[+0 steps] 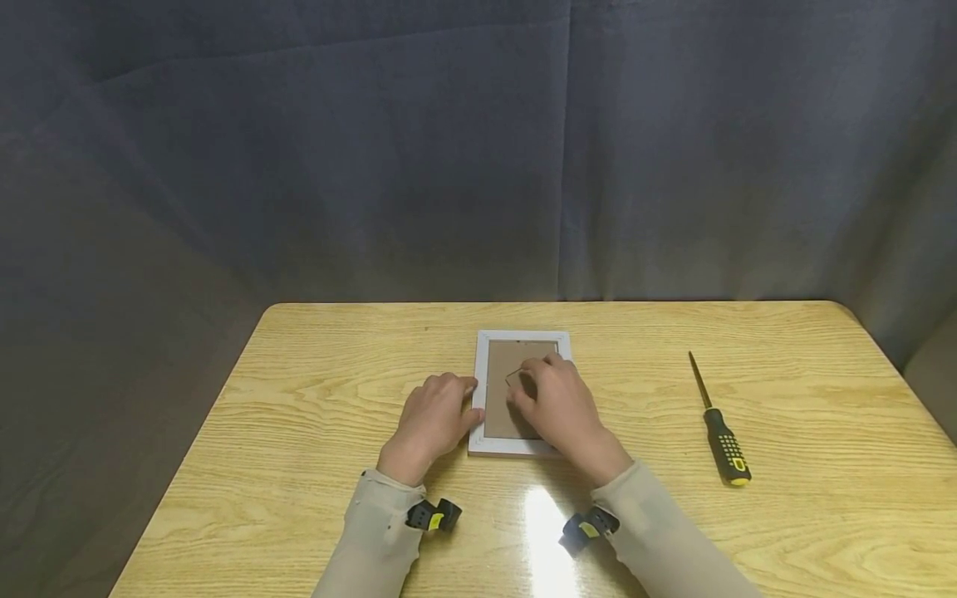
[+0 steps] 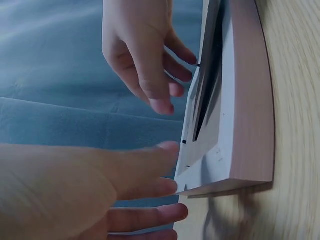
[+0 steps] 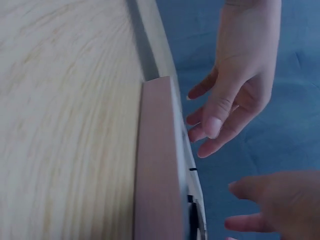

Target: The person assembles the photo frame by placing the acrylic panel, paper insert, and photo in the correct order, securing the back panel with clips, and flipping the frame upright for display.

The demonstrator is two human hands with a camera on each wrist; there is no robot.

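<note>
A white picture frame lies back side up on the wooden table, its brown backing board showing. At the frame's left edge is my left hand, fingers and thumb stretched toward the rim; contact is hard to tell. My right hand hovers over the board's right part with thumb and fingers apart. A thin bent dark line shows by its fingertips; I cannot tell what it is. In the left wrist view, a dark gap runs beneath a raised edge inside the frame, and small black tabs dot the rim.
A screwdriver with a black and yellow handle lies on the table to the right, its shaft pointing away. Behind the table hangs a dark curtain. Each sleeve cuff carries a small black wrist device.
</note>
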